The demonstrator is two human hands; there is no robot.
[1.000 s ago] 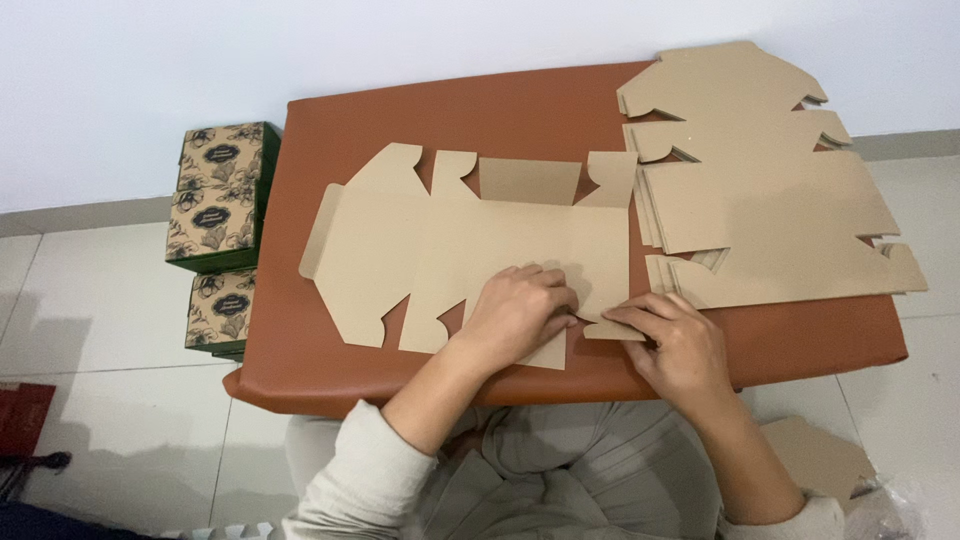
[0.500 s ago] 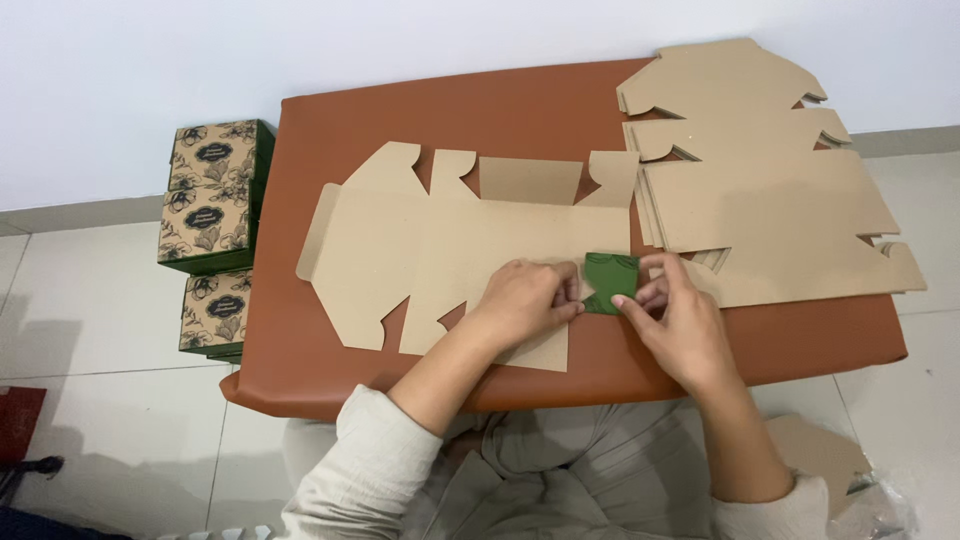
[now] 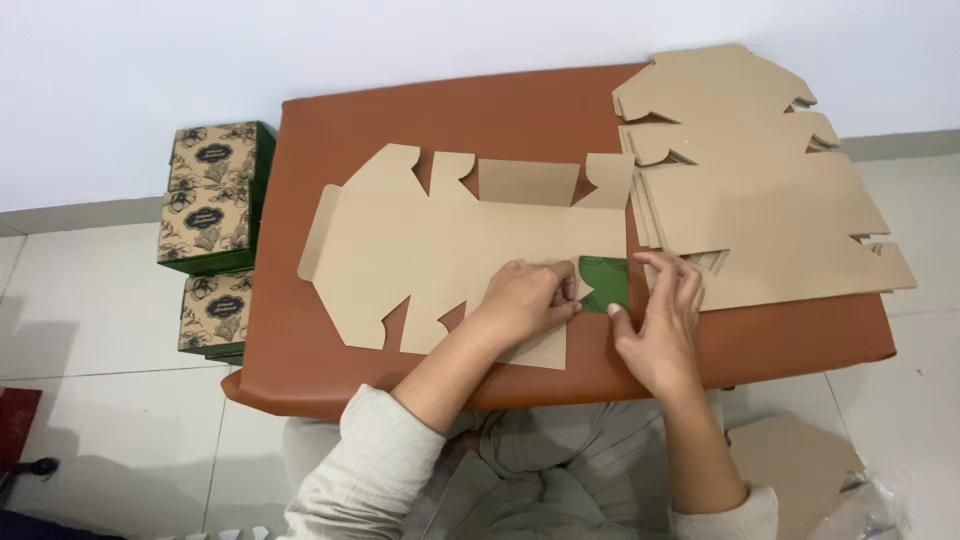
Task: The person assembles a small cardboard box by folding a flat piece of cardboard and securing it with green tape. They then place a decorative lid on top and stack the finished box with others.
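On the brown padded counter [image 3: 420, 120] a flat die-cut kraft box blank [image 3: 440, 245] lies plain side up, and at its right end a small end flap [image 3: 604, 284] is turned over so its green printed face shows. Left hand [image 3: 528, 300] lies curled, palm down, on the blank just left of the fold, fingertips bunched at the flap's left edge and pinning the panel. Right hand [image 3: 662, 318] is loosely spread: thumb tip on the flap's lower right corner, fingers arched over its right side and resting against the stack of unfolded blanks [image 3: 760, 200], which overlaps the blank's right end. Judgement: the step is creasing this flap along its score. To do it well, the left hand should hold flat right beside the score so the main panel doesn't lift or skew; the right hand should then press along the whole fold, not only at the corner, so the crease follows the score and stays square. Risk: the stack sits touching the work zone, so the flap could snag on a neighbouring sheet; a little clearance would help. Finished printed boxes [image 3: 210, 190], floral with green sides, stand stacked on the floor left of the counter. Loose cardboard piece [image 3: 795, 465] on the floor near the right arm.
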